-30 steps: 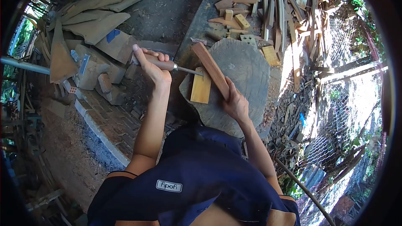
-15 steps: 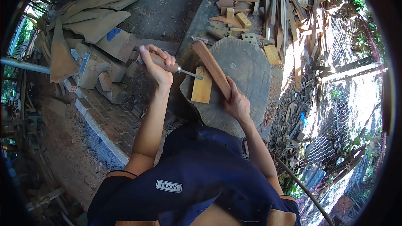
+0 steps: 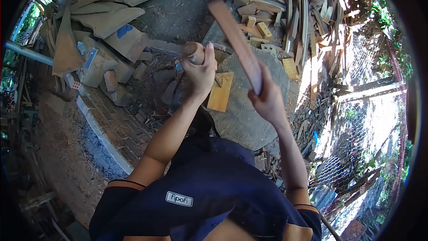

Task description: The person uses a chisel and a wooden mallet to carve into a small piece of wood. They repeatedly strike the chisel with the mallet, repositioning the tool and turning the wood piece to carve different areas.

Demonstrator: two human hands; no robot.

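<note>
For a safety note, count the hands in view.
2: the left hand, gripping a chisel just left of the yellow board, and the right hand over the stump, gripping the near end of a wooden bar. No others show.

Here's the chisel (image 3: 194, 53), stubby brown wooden handle clutched in the left hand (image 3: 202, 72), butt end tipped up and its slim metal blade slanting down over the small yellow board (image 3: 219, 96). That board, a flat rectangle, lies near the left side of the round stump (image 3: 249, 122), dark lines marking its far end, right by the blade! And the wooden baton (image 3: 236, 38), long, reddish-brown, squared off, slants up from the right hand (image 3: 266, 100), raised clear of board and chisel, slightly blurred!
</note>
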